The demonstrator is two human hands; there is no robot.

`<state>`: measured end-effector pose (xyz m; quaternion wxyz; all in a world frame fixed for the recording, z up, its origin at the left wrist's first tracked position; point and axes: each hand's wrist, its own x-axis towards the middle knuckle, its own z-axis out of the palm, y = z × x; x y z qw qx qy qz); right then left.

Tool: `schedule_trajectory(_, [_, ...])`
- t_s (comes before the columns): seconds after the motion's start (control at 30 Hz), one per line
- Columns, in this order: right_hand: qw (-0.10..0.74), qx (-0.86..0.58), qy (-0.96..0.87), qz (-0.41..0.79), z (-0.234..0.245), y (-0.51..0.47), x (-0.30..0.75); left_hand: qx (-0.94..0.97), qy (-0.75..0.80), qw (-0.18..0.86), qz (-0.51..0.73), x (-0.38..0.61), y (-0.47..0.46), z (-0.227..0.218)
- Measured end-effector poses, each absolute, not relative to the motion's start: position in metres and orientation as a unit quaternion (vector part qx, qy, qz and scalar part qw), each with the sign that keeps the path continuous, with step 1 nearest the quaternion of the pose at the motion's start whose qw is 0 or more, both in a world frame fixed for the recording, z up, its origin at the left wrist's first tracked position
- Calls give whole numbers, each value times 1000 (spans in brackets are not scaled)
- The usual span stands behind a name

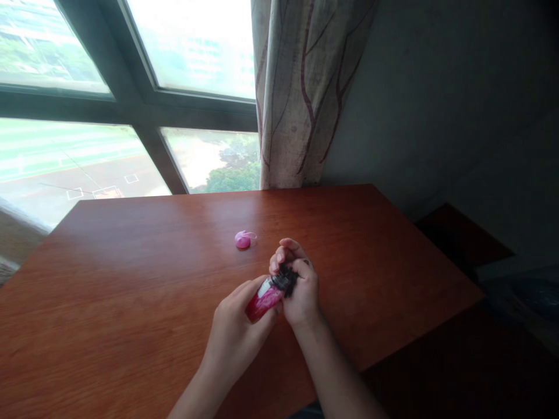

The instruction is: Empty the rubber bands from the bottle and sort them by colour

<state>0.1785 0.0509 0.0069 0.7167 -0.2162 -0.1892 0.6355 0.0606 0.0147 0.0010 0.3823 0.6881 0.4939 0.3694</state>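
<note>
My left hand (pixel 236 317) is closed around a small pink and red bottle (pixel 264 301), which is tilted with its clear neck pointing up and to the right. A ragged black clump (pixel 286 280) sits at the bottle's mouth; I cannot make out what it is made of. My right hand (pixel 302 285) is cupped at that mouth, its fingers curled and the thumb bent in around the black clump. Just beyond the hands, a pink cap with a loop strap (pixel 243 239) lies on the table. The lower part of the bottle is hidden by my left fingers.
A reddish-brown wooden table (pixel 131 302) spreads under the hands, its right edge slanting toward me. Behind it stand a large window with a dark frame (pixel 144 110) and a patterned curtain (pixel 305 87). A dark wall (pixel 428 105) rises on the right.
</note>
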Motion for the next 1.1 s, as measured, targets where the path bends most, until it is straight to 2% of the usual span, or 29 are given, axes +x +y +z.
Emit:
schedule_trajectory(0.23, [690,-183,-228,662,4,53,182,682,493,389,374,58,14,3])
schedule_trajectory(0.47, [605,-174,-281,724,6,59,190,691,504,376,357,57,15,4])
schedule_trajectory(0.77, [671,-201,-173,693,12,57,187,690,504,375,361,61,17,-2])
schedule_trajectory(1.1, [662,-226,-87,710,13,57,189,699,495,377,353,59,17,1])
